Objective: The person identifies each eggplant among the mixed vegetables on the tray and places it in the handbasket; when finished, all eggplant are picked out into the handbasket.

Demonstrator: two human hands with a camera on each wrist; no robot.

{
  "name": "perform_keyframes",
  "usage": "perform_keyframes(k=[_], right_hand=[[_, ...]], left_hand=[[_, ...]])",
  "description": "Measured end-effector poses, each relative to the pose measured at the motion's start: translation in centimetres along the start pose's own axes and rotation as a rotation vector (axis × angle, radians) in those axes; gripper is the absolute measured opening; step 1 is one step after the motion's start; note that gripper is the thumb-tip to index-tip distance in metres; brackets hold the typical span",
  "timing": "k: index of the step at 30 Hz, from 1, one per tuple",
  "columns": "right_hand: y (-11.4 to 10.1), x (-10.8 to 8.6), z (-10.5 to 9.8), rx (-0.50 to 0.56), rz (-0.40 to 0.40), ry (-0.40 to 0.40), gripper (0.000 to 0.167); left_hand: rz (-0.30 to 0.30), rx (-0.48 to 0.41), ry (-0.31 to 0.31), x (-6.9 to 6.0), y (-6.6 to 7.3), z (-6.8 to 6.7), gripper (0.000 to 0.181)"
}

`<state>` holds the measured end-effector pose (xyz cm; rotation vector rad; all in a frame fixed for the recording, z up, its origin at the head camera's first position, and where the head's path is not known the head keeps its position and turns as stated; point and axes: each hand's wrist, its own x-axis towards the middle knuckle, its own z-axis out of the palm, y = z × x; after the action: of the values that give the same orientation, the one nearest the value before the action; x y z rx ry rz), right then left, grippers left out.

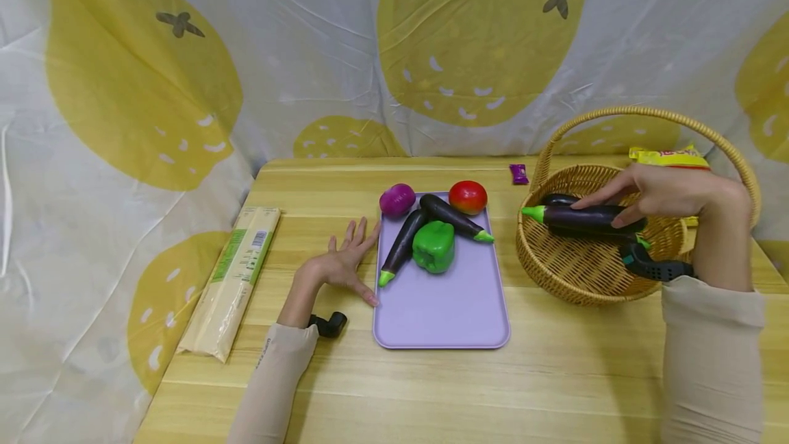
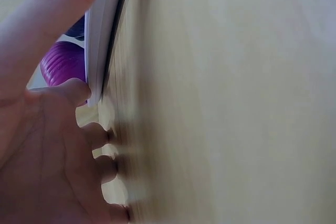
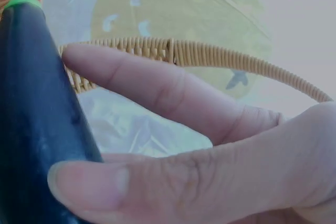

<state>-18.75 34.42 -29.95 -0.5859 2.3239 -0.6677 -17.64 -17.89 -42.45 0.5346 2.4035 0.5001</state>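
My right hand (image 1: 672, 190) pinches a dark eggplant (image 1: 576, 218) with a green stem end, over the wicker basket (image 1: 548, 279). Another eggplant (image 1: 557, 200) shows partly behind it, and a green tip pokes out below. In the right wrist view, thumb and fingers press against the eggplant (image 3: 37, 108). My left hand (image 1: 339, 266) spreads its fingers at the left edge of the lavender tray (image 1: 440, 321). On the tray two eggplants (image 1: 403, 245) lie around a green bell pepper (image 1: 434, 247). A purple onion (image 1: 397, 200) and a red round fruit or vegetable (image 1: 468, 196) sit at its far corners.
A long pale packet (image 1: 234, 279) with a green label lies at the table's left. Beside the basket is a small purple wrapped piece (image 1: 519, 174). A yellow packet (image 1: 668, 156) stands behind the basket, whose tall handle (image 1: 647, 112) arches over it.
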Motion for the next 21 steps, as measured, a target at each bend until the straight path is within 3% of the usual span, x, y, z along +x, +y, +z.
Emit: perform_keyframes(k=[10,14,21], right_hand=[[0.3,0.1,0.7,-0.067,0.151,0.002,0.049],[1.3,1.0,0.8,-0.085,0.136,-0.028,0.048],[3.2,2.6,1.0,0.028,0.09,-0.095,0.055]], left_hand=[[0.008,-0.001,-0.003,0.1,-0.2,0.1,0.152],[-0.001,0.001,-0.009,0.1,-0.3,0.1,0.152],[0.002,-0.007,-0.004,0.1,-0.3,0.1,0.152]])
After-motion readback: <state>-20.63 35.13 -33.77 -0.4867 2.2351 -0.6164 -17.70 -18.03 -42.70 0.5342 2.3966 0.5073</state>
